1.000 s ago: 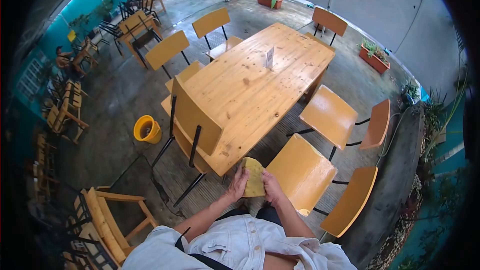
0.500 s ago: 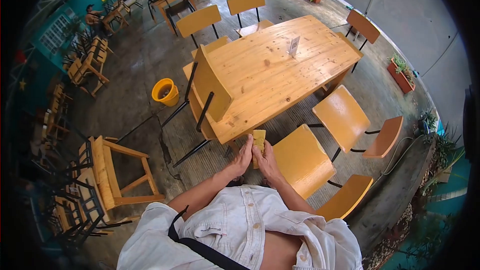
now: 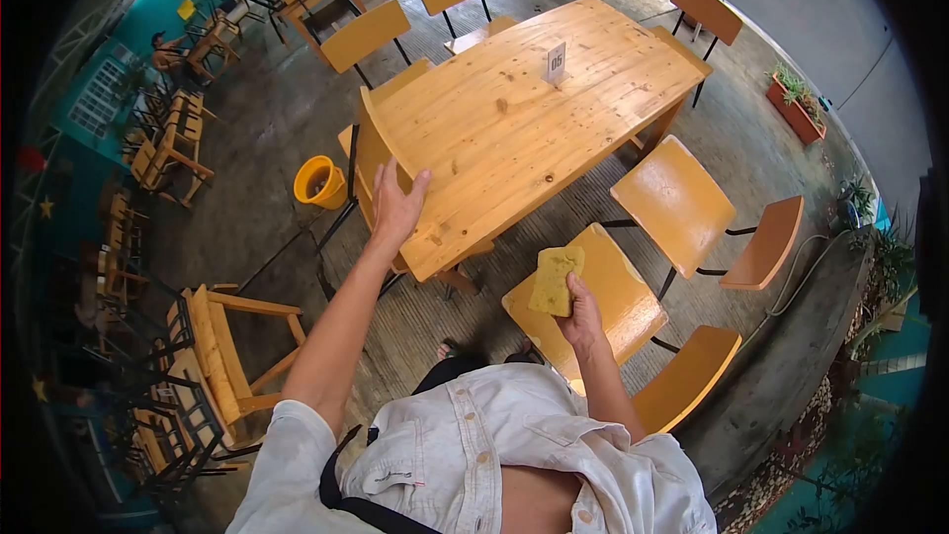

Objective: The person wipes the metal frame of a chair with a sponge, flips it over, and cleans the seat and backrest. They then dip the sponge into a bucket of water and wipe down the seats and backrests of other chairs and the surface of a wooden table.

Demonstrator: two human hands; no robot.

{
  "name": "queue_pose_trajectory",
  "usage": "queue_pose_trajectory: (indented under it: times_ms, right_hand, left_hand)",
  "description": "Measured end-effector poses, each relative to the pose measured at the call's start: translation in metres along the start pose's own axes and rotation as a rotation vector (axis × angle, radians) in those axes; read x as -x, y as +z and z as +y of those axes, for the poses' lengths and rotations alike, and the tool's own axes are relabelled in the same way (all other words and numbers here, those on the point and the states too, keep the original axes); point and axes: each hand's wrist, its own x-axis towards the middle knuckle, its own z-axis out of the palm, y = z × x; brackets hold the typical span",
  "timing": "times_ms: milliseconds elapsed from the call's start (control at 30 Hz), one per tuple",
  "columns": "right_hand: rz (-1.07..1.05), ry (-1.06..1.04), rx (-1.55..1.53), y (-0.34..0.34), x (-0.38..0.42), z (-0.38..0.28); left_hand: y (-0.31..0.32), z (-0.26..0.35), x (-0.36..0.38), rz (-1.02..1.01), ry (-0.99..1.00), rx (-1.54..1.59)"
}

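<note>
A yellow sponge cloth [image 3: 556,279] hangs from my right hand [image 3: 581,314], pinched between thumb and fingers above the seat of a yellow chair [image 3: 603,302]. My left hand [image 3: 398,203] reaches out at the near left corner of the wooden table [image 3: 534,129], thumb and fingers apart, by the backrest of a chair [image 3: 378,143]. Whether it touches that backrest is hard to tell. A number card [image 3: 556,62] stands on the table.
Left of the table a yellow bucket [image 3: 320,182] is on the floor. More chairs [image 3: 674,206] surround the table. A wooden frame [image 3: 222,351] lies at the lower left. Planters [image 3: 796,107] line the right side. A person [image 3: 166,54] is far back left.
My hands, earlier together around the cloth, have separated. The left has moved up and left to the chair back; the right has moved right with the cloth, now spread wider. The view has shifted slightly.
</note>
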Motion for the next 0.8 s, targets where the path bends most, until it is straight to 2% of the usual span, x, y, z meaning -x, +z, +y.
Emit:
queue_pose_trajectory:
  times_ms: [67, 133, 267, 333, 433, 500, 567, 633, 700, 733, 767, 800]
  right_hand:
    - [0.017, -0.062, -0.039, -0.006, 0.000, -0.005]
    - [0.032, -0.059, -0.048, -0.009, 0.002, -0.008]
    - [0.105, -0.074, -0.055, -0.004, 0.004, -0.007]
    - [0.107, -0.082, -0.034, 0.002, 0.007, 0.002]
    - [0.188, -0.122, 0.047, 0.013, 0.002, 0.015]
    - [0.277, -0.146, 0.104, 0.019, -0.004, 0.011]
    - [0.278, -0.204, 0.249, 0.043, -0.022, -0.002]
    - [0.263, -0.327, 0.405, 0.066, -0.049, -0.030]
    - [0.286, -0.536, 0.647, 0.080, -0.092, -0.061]
    - [0.294, -0.608, 0.745, 0.091, -0.114, -0.073]
    - [0.300, -0.681, 0.842, 0.100, -0.138, -0.086]
    - [0.365, -0.761, 1.079, 0.080, -0.181, -0.100]
  left_hand:
    - [-0.004, -0.003, -0.034, 0.040, -0.075, 0.004]
    - [0.001, -0.009, -0.064, -0.014, -0.260, -0.037]
    - [0.042, -0.075, -0.091, -0.046, -0.355, -0.119]
    - [0.047, -0.087, -0.099, -0.212, -0.489, 0.143]
    - [0.047, -0.099, -0.103, -0.208, -0.469, 0.090]
    - [0.025, -0.107, -0.090, -0.209, -0.403, 0.159]
    - [0.001, -0.128, -0.077, -0.171, -0.379, 0.188]
    - [-0.040, -0.148, -0.057, -0.147, -0.300, 0.356]
    - [-0.083, -0.167, -0.038, -0.167, -0.352, 0.432]
    - [-0.102, -0.180, -0.028, -0.145, -0.448, 0.458]
    - [-0.121, -0.193, -0.019, -0.096, -0.503, 0.489]
    - [-0.137, -0.206, -0.010, 0.006, -0.590, 0.513]
